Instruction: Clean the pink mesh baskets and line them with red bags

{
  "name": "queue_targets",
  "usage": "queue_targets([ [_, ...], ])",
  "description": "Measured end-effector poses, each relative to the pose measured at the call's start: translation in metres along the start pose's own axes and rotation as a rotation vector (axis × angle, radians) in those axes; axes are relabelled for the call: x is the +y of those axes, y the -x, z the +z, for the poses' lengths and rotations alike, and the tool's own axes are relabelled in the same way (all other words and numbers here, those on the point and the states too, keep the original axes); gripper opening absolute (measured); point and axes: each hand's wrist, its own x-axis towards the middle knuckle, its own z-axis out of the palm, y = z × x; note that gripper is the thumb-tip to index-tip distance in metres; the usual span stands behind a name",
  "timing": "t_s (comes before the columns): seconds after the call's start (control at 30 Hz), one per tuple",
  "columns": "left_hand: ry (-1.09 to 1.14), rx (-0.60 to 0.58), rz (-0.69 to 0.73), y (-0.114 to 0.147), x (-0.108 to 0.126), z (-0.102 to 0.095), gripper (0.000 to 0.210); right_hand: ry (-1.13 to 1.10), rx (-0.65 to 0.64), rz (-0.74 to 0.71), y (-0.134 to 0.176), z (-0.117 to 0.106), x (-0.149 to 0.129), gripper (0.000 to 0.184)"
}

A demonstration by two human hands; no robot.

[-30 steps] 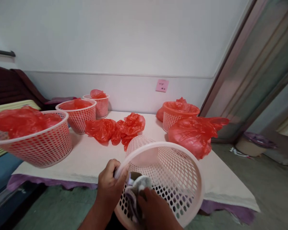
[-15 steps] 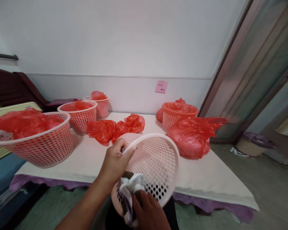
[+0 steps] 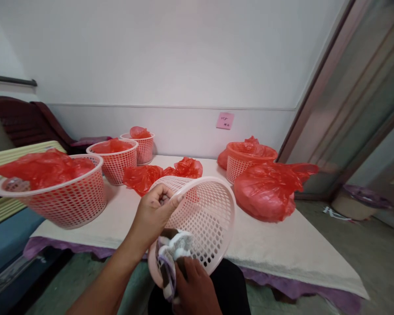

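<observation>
A pale pink perforated plastic basket (image 3: 213, 205) is tilted on its side above my lap, its mouth turned toward me. My left hand (image 3: 156, 208) is closed over its upper left rim, thumb along the edge. My right hand (image 3: 195, 284) grips a bunched cloth (image 3: 175, 249), patterned in white, purple and brown, against the lower left rim and inner wall. Part of the cloth hangs down outside the rim. Behind the basket, a crumpled red plastic bag (image 3: 142, 177) lies on the white-covered table (image 3: 265, 245).
Pink baskets with red bags stand at left: a large one (image 3: 65, 205), a middle one (image 3: 114, 164) and a far one (image 3: 142, 148). At right are a bag-lined basket (image 3: 236, 168) and a full red bag (image 3: 269, 192). A pink note (image 3: 225, 120) is on the wall.
The held basket has shifted slightly left and up, with both hands and the cloth moving along. The camera view has turned slightly left. Both grips stay the same.
</observation>
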Motion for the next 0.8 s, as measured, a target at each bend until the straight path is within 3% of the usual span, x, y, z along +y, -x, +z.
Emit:
queue_targets([
  [0.1, -0.160, 0.059, 0.033, 0.014, -0.005, -0.004, 0.020, -0.073, 0.064, 0.027, -0.005, -0.007, -0.003, 0.066],
  [0.23, -0.328, 0.053, -0.078, 0.057, -0.031, 0.003, 0.018, -0.228, 0.185, 0.179, -0.010, -0.014, -0.007, 0.057],
  [0.37, -0.246, 0.133, -0.147, 0.093, -0.055, 0.011, 0.028, -0.377, 0.173, 0.205, -0.017, -0.025, -0.012, 0.057],
  [0.5, -0.116, 0.292, -0.144, 0.097, -0.055, -0.001, 0.031, -0.588, -0.013, 0.120, -0.024, -0.034, -0.017, 0.067],
  [0.6, -0.043, 0.316, -0.079, 0.091, -0.052, -0.016, 0.032, -0.665, -0.166, 0.075, -0.028, -0.042, -0.013, 0.056],
  [0.7, 0.018, 0.246, 0.007, 0.088, -0.057, -0.030, 0.030, -0.536, -0.351, 0.173, -0.027, -0.049, 0.000, 0.049],
  [0.8, 0.021, 0.123, 0.032, 0.089, -0.068, -0.039, 0.029, -0.201, -0.484, 0.325, -0.024, -0.048, 0.020, 0.049],
])
